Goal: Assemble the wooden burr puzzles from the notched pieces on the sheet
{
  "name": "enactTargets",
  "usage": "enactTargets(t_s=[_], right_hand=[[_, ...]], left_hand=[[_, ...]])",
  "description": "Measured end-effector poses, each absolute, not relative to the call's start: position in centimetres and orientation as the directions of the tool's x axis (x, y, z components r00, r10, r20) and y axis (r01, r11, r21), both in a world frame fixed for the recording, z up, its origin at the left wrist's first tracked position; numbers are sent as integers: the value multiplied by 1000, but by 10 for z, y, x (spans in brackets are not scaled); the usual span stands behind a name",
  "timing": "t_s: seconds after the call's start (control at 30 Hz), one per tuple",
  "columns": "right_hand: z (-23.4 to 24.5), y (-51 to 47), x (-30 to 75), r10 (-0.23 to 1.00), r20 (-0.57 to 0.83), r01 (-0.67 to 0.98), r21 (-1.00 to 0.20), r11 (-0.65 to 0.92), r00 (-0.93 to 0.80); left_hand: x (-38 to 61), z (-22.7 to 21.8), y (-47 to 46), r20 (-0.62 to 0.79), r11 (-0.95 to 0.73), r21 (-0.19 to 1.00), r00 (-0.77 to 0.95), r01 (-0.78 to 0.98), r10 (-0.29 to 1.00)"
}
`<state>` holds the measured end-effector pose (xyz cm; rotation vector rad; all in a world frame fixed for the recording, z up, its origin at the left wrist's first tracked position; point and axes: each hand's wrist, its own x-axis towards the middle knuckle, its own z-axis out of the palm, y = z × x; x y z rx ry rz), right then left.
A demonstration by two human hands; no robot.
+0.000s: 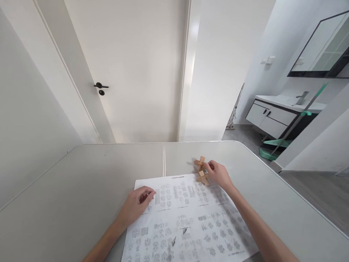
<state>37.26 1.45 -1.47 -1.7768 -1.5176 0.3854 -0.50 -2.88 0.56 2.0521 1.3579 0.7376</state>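
Right hand at the wooden blocks by the printed sheet's far edge, on the desk; whether its grip grasps them, I cannot tell. Left hand loosely curled on the sheet, contents unclear. Tugging the sheet could jostle the blocks.

We make out a bare left hand at the left edge of the printed sheet, with slim fingers and a narrow wrist that runs into an equally bare, slender left forearm. Near the sheet's far right corner we find the right hand, likewise uncovered (its nails are too small for us to make out), and by the sheet's right side its bare right forearm, smooth in outline, widening gently from the wrist.
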Motion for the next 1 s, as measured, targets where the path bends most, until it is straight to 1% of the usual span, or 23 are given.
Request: enactTargets(t_s=[0.1,0.17,0.2,0.27,0.33,0.43,0.53,0.63,0.83,1.0], right_hand=[[2,13,357,920,350,723,-680,118,178],[13,4,338,875,480,696,-650,305,64],[17,-3,327,859,511,661,-650,376,14],[20,-19,302,846,528,568,-673,474,-80],[17,-36,279,822,541,487,-677,551,-178],[2,-55,256,825,526,415,-717,560,-205],[-12,-64,248,840,509,390,-746,540,-187],[-20,-65,250,847,490,388,-754,530,-205],[-30,-61,258,836,464,441,-710,549,-294],[-31,-62,260,839,438,495,-678,544,-322]], left_hand=[[-6,4,-28,151,-343,697,339,630,929],[-7,3,-30,163,-365,681,354,635,921],[-6,2,-31,172,-375,675,359,635,918],[-5,1,-34,193,-381,679,349,627,917],[-1,0,-39,211,-370,710,320,599,924],[3,-1,-44,202,-368,758,342,539,918],[6,-2,-47,191,-395,744,396,538,898],[6,-2,-47,185,-394,737,396,550,899],[8,-1,-46,213,-417,738,403,531,890],[9,1,-44,230,-427,716,390,553,891]])
